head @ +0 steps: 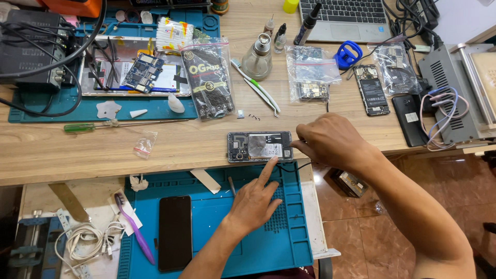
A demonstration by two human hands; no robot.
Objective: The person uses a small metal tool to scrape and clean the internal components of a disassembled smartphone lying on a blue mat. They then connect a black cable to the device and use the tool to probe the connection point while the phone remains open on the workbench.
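Note:
An opened phone (258, 146) with its back cover off lies on the wooden bench near the front edge, its circuitry showing. My left hand (254, 199) rests on the blue work mat (217, 232), its forefinger stretched to the phone's lower edge. My right hand (330, 140) is at the phone's right end with fingers pinched together against it; whether they hold a small tool is hidden. A thin black wire (289, 168) curls just below the phone.
A black phone (174, 232) lies face down on the mat, with a purple brush (135, 227) to its left. Further back are a black parts bag (209, 77), glass bottle (257, 58), tweezers (261, 90), bagged boards, other phones (372, 89), a laptop (346, 18) and a grey machine (454, 88).

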